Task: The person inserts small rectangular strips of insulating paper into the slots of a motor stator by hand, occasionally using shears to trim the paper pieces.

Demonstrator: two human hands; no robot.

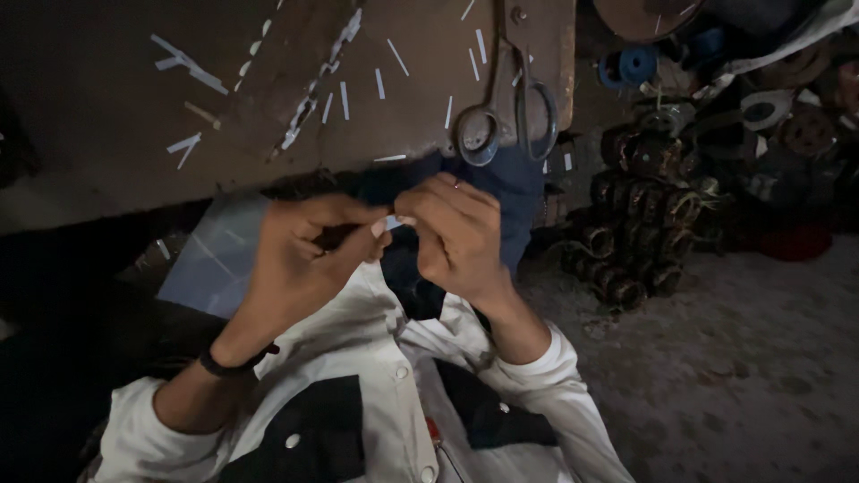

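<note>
Hidden item: my two hands meet just under the table edge and pinch a small pale piece (394, 221) between the fingertips; only a sliver shows, and I cannot tell what it is.
Left hand (300, 259): fingers curled in tight, thumb and forefinger closed on that pale piece; a dark band sits on my wrist.
Right hand (456, 234): fingers bent and bunched, tips pressed to the same piece, touching the left fingertips.
Dark cloth (514, 192): blue fabric hangs off the table edge behind my hands; its lower part is covered by my right hand and runs into shadow.
Lighting: dim throughout; the left of the view is nearly black and nothing can be read there.
Table (107, 134): brown worn top, cut off by the upper edge of the view.
White strips (188, 64): short pale slivers scattered across the table top, well apart from one another.
Scissors (508, 107): metal pair lying on the table, handles towards me, just above my right hand; the blades are cut off at the top edge.
Stacked round parts (644, 224): dark rings and spools heaped on the floor to my right; details blurred.
Pale sheet (215, 259): lies below the table, partly behind my left hand.
Clothing: white shirt with dark panels fills the lower view.
</note>
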